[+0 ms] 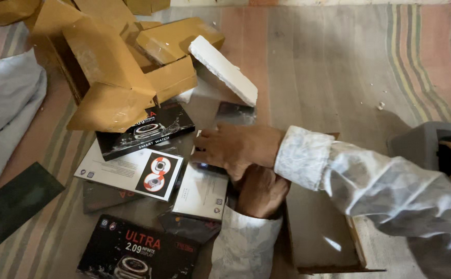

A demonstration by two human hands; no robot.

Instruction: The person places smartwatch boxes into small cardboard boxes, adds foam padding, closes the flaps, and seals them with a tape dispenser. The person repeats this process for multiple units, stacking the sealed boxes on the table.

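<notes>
Your hands meet over a small dark thing that lies on the white card near the middle of the floor mat. It is mostly hidden by your fingers, so what it is cannot be told. Judging by the spread around it, the unpacking looks well under way: several boxes are open and their parts lie loose, while the thing in hand is not yet lifted clear.

Your right hand comes in from the mat's right edge, fingers curled down onto the dark thing and touching it; whether it truly grips it you cannot tell from here. Your left hand lies just below it, knuckles up and loosely bent, resting against the card's right edge; what it holds, if anything, is hidden.

Just left of the card lies a white sleeve with a round red picture, and above that a black box. Another black box sits at the near edge. A white foam slab leans above your hands, beside a heap of brown cartons toward the far left corner. An open brown tray lies under your right sleeve.
</notes>
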